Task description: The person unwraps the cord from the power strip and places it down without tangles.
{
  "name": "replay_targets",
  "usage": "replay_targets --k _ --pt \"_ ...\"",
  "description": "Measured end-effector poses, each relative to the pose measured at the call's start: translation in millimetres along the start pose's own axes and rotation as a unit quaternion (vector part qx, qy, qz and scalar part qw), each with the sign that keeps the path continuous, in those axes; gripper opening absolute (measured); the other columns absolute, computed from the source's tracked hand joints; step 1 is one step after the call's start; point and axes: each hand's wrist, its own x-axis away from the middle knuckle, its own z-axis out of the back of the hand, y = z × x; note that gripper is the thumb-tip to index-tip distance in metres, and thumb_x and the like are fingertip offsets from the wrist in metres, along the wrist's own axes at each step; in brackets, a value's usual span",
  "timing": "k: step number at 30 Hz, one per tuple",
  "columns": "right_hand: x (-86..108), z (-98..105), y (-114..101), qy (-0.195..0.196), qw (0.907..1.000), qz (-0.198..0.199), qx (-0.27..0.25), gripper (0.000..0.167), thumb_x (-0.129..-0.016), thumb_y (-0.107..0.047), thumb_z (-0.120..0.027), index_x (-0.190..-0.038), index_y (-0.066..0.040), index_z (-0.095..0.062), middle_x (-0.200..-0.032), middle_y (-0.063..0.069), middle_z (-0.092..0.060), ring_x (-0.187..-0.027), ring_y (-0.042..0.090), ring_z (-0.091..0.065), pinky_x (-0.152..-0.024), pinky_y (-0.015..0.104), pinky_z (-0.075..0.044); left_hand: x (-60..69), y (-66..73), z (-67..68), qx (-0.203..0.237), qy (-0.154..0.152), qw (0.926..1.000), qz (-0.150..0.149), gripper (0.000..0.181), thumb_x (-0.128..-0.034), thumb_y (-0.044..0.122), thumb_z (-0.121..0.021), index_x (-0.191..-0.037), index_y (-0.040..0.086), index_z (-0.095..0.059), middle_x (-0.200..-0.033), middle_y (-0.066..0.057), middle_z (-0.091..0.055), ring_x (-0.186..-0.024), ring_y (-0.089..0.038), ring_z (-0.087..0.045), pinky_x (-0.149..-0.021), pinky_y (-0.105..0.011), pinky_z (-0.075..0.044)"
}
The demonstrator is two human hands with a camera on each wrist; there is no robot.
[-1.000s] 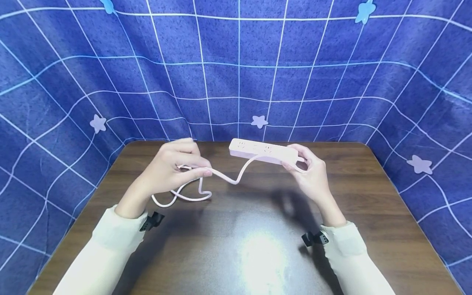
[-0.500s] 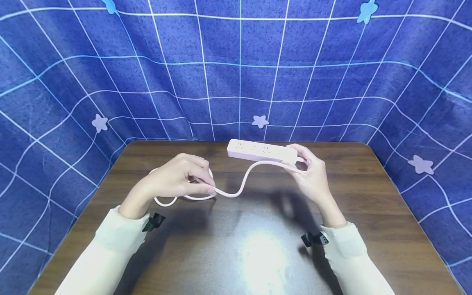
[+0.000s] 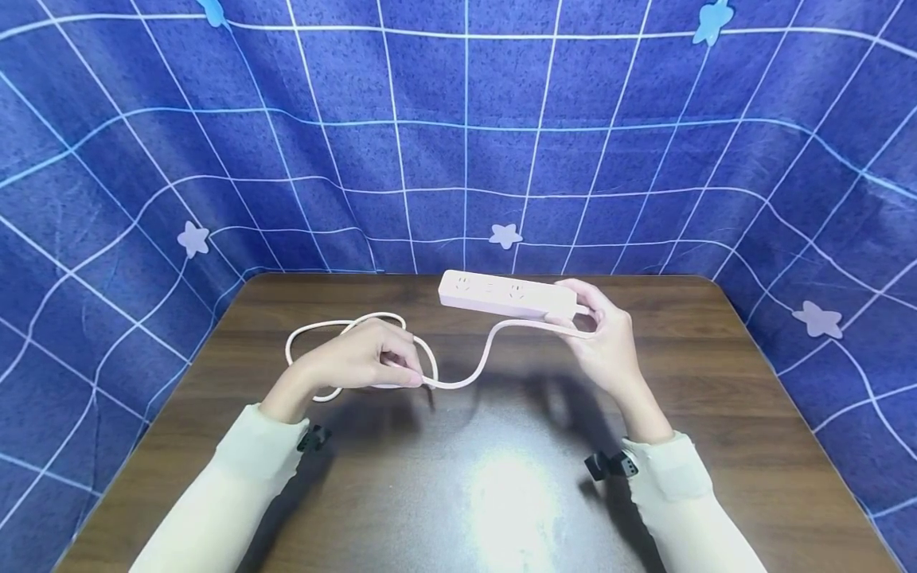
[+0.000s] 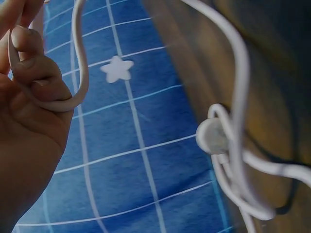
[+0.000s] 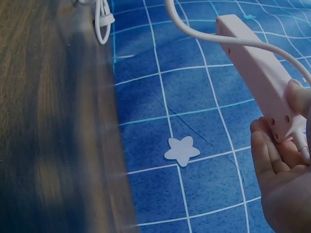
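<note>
A pale pink-white power strip [image 3: 505,294] is held above the table, its socket face showing in the head view. My right hand [image 3: 605,342] grips its right end between thumb and fingers, by the cord outlet. From there the white cord [image 3: 487,350] bends back leftward below the strip. My left hand [image 3: 365,362] pinches the cord between thumb and fingers, low over the table. More cord lies in loops behind and left of that hand. In the left wrist view, cord passes around the curled fingers, and a round plug [image 4: 213,136] sits among the loops.
The brown wooden table [image 3: 501,446] has a bright glare spot near its front. A blue curtain [image 3: 430,159] with white grid lines and stars hangs behind and along both sides. Each sleeve cuff carries a small black camera.
My left hand has moved down and slightly right, still pinching the cord, and more loops show behind it. The cord now sags below the strip. My right hand has barely moved.
</note>
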Motion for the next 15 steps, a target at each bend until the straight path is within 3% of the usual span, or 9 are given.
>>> replay_targets --k 6,11,15 --pt "1.2 -1.6 1.5 -0.007 0.9999 -0.005 -0.006 0.047 -0.088 0.001 -0.085 -0.132 -0.003 -0.069 -0.114 0.017 -0.076 -0.098 0.004 -0.071 -0.087 0.018 -0.057 1.4 -15.2 -12.5 0.037 -0.008 0.9986 0.037 0.012 -0.0929 0.026 -0.083 -0.084 0.033 -0.08 -0.07 0.014 -0.056 -0.065 -0.005 -0.051 -0.062 -0.024 -0.042" --pt "1.5 -2.2 5.7 -0.013 0.9999 0.001 0.003 0.048 -0.089 0.002 -0.084 -0.133 -0.003 -0.068 -0.118 0.017 -0.075 -0.101 0.001 -0.071 -0.087 0.018 -0.057 3.5 -22.1 -20.0 0.001 -0.004 0.9979 0.064 0.009 -0.0936 0.032 -0.081 -0.085 0.032 -0.08 -0.069 0.017 -0.057 -0.065 -0.004 -0.052 -0.062 -0.024 -0.043" --pt "0.9 -2.8 9.8 -0.006 0.9997 0.009 0.021 0.049 -0.087 0.001 -0.086 -0.132 -0.004 -0.069 -0.117 0.014 -0.076 -0.1 0.0 -0.071 -0.086 0.017 -0.056 4.8 -22.7 -21.3 -0.033 0.01 0.9971 0.068 0.009 -0.0944 0.035 -0.08 -0.085 0.034 -0.079 -0.069 0.021 -0.057 -0.065 -0.003 -0.052 -0.062 -0.025 -0.042"
